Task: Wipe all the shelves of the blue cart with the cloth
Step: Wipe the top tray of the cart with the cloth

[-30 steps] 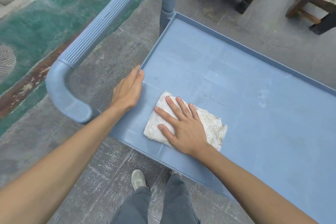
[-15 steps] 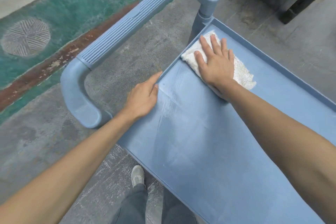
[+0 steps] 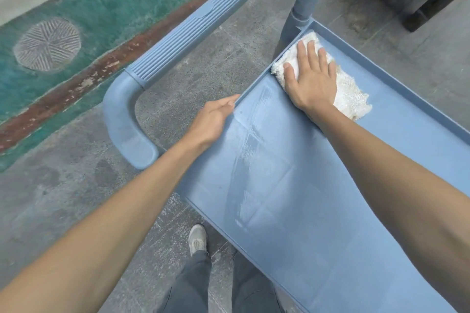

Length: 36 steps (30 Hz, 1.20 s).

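Cloth barely shifted, right hand hiding its middle.

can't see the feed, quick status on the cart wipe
Right hand flat on cloth, far corner of top shelf. Left hand resting on shelf rim. Nothing in the way.

We recorded a uniformly blue cart with a ribbed handle, a white cloth stained brown at its edge, and grey floor banded teal and rust-red.
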Each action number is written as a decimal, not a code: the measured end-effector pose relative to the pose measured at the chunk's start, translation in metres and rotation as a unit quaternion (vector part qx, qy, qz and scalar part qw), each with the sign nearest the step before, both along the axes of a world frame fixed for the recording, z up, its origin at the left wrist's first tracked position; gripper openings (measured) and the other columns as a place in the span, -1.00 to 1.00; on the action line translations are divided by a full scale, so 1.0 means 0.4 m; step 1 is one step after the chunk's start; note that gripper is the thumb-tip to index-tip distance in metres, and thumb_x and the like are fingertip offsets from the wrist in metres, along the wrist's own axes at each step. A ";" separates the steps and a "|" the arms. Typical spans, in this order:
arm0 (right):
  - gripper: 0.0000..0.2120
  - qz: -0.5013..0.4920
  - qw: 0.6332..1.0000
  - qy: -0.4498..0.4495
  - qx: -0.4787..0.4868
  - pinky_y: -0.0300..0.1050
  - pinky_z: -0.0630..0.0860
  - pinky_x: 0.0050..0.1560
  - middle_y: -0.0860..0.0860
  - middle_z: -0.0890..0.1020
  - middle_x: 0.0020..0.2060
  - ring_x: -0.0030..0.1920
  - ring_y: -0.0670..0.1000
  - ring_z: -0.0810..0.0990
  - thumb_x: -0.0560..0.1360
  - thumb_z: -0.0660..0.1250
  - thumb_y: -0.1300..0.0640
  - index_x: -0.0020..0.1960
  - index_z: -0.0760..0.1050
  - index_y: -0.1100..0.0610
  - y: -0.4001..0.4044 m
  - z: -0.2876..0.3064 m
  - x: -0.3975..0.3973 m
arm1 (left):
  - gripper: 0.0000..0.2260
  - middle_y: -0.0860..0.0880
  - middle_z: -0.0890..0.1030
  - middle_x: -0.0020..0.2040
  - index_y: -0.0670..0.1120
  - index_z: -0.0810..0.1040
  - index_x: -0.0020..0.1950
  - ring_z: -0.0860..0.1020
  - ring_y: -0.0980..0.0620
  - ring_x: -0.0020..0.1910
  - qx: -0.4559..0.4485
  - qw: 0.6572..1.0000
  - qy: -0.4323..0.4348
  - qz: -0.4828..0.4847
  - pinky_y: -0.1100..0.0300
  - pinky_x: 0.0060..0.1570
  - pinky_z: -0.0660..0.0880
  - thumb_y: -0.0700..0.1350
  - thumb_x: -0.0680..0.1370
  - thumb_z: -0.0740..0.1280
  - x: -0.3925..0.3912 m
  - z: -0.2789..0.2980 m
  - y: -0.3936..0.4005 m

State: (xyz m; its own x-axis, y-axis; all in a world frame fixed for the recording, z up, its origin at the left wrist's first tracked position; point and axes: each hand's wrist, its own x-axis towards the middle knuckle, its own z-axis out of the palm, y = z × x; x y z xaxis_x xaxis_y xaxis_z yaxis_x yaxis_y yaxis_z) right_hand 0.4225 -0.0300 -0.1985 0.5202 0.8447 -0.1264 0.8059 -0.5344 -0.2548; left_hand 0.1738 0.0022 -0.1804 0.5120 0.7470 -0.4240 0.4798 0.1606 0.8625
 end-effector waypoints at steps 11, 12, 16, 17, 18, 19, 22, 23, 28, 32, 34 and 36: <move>-0.32 0.052 0.999 0.005 0.008 0.16 -0.13 0.64 0.00 -0.05 0.69 0.68 0.06 -0.13 0.67 -0.10 -0.24 0.70 -0.11 0.00 -0.161 -0.016 -0.352 | -0.66 0.04 0.59 0.36 -0.02 0.56 0.40 0.51 0.09 0.37 -0.061 0.998 -0.011 0.031 0.14 0.48 0.32 -0.15 0.63 0.27 0.013 -0.013 0.020; -0.32 0.063 0.998 0.005 0.005 0.17 -0.12 0.64 0.01 -0.05 0.69 0.68 0.06 -0.13 0.67 -0.11 -0.24 0.70 -0.10 0.02 -0.182 -0.015 -0.390 | -0.65 0.01 0.59 0.36 -0.05 0.55 0.41 0.52 0.08 0.36 -0.081 0.996 -0.016 0.029 0.12 0.47 0.34 -0.18 0.63 0.27 0.013 -0.013 0.023; -0.32 0.114 0.993 0.022 -0.008 0.15 -0.20 0.64 0.03 -0.09 0.69 0.68 0.05 -0.20 0.68 -0.14 -0.24 0.70 -0.10 0.05 -0.265 -0.005 -0.544 | -0.64 -0.12 0.56 0.38 -0.12 0.49 0.46 0.52 0.01 0.36 -0.139 0.990 -0.029 0.017 0.17 0.45 0.34 -0.24 0.66 0.20 0.010 -0.010 0.027; -0.33 0.130 0.991 0.029 -0.013 0.15 -0.21 0.64 0.03 -0.09 0.69 0.67 0.05 -0.21 0.68 -0.13 -0.23 0.70 -0.08 0.06 -0.285 -0.002 -0.581 | -0.64 -0.13 0.56 0.38 -0.13 0.47 0.47 0.52 0.04 0.32 -0.132 0.991 -0.031 0.009 0.29 0.36 0.37 -0.23 0.67 0.20 0.005 -0.010 0.024; -0.33 0.144 0.989 0.038 -0.016 0.14 -0.22 0.64 0.03 -0.09 0.69 0.67 0.05 -0.22 0.68 -0.12 -0.22 0.70 -0.07 0.05 -0.305 0.000 -0.617 | -0.64 -0.12 0.55 0.39 -0.13 0.46 0.48 0.51 0.06 0.27 -0.116 0.993 -0.032 0.004 0.41 0.19 0.40 -0.23 0.68 0.20 -0.001 -0.012 0.022; -0.35 0.156 0.986 0.052 -0.017 0.14 -0.23 0.63 0.02 -0.09 0.69 0.67 0.05 -0.23 0.69 -0.11 -0.21 0.70 -0.05 0.04 -0.325 0.002 -0.650 | -0.64 -0.11 0.54 0.40 -0.13 0.46 0.48 0.50 0.06 0.26 -0.103 0.994 -0.028 0.006 0.45 0.10 0.40 -0.22 0.68 0.20 0.000 -0.013 0.020; -0.39 0.199 0.975 0.100 -0.013 0.15 -0.21 0.63 0.04 -0.04 0.69 0.67 0.06 -0.22 0.68 -0.13 -0.19 0.68 0.04 0.00 -0.374 0.012 -0.724 | -0.65 -0.09 0.50 0.45 -0.10 0.48 0.47 0.46 0.01 0.40 -0.053 0.998 0.004 0.015 0.41 0.19 0.30 -0.18 0.68 0.21 0.014 -0.009 0.015; -0.40 0.211 0.972 0.103 -0.011 0.15 -0.21 0.63 0.04 0.00 0.69 0.68 0.08 -0.20 0.68 -0.14 -0.18 0.66 0.11 -0.01 -0.387 0.015 -0.737 | -0.65 -0.08 0.49 0.46 -0.07 0.47 0.48 0.43 -0.02 0.44 -0.019 1.000 0.016 -0.003 0.37 0.30 0.29 -0.15 0.69 0.19 0.014 -0.010 0.011; -0.47 0.225 0.969 0.102 0.000 0.06 -0.23 0.62 0.01 0.06 0.68 0.68 0.06 -0.12 0.71 -0.01 -0.10 0.66 0.12 -0.05 -0.397 0.022 -0.723 | -0.63 -0.03 0.53 0.43 0.02 0.45 0.51 0.43 -0.12 0.45 0.100 0.991 0.044 -0.081 0.00 0.48 0.29 -0.09 0.72 0.08 -0.002 -0.012 -0.002; -0.44 0.228 0.968 0.104 0.012 0.01 -0.16 0.64 -0.10 0.06 0.68 0.68 -0.02 -0.09 0.72 0.01 -0.13 0.68 0.01 -0.10 -0.403 0.021 -0.697 | -0.63 -0.05 0.59 0.37 0.03 0.45 0.50 0.47 -0.18 0.39 0.173 0.977 0.061 -0.106 0.05 0.43 0.31 -0.11 0.73 0.05 -0.012 -0.009 -0.009; -0.45 0.228 0.969 0.094 0.017 -0.02 -0.14 0.64 -0.15 0.08 0.67 0.67 -0.05 -0.05 0.72 0.02 -0.14 0.68 0.04 -0.14 -0.412 0.023 -0.684 | -0.63 -0.06 0.60 0.36 0.03 0.45 0.50 0.49 -0.18 0.37 0.194 0.973 0.064 -0.106 0.09 0.37 0.32 -0.11 0.73 0.05 -0.016 -0.010 -0.010; -0.47 0.223 0.971 0.084 0.019 -0.02 -0.14 0.64 -0.17 0.08 0.67 0.67 -0.04 -0.03 0.71 0.03 -0.17 0.66 0.08 -0.19 -0.426 0.023 -0.666 | -0.62 -0.04 0.60 0.36 0.05 0.45 0.50 0.49 -0.15 0.37 0.197 0.973 0.061 -0.107 0.18 0.29 0.30 -0.11 0.73 0.05 -0.016 -0.011 -0.009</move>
State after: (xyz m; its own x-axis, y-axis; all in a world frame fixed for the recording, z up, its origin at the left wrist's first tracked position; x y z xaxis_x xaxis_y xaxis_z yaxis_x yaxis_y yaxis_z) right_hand 0.1563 -0.2005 -0.1892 0.0772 0.9867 -0.1428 0.9003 -0.1305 -0.4152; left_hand 0.1676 -0.0015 -0.1848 0.6384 0.7450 -0.1936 0.5677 -0.2858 0.7720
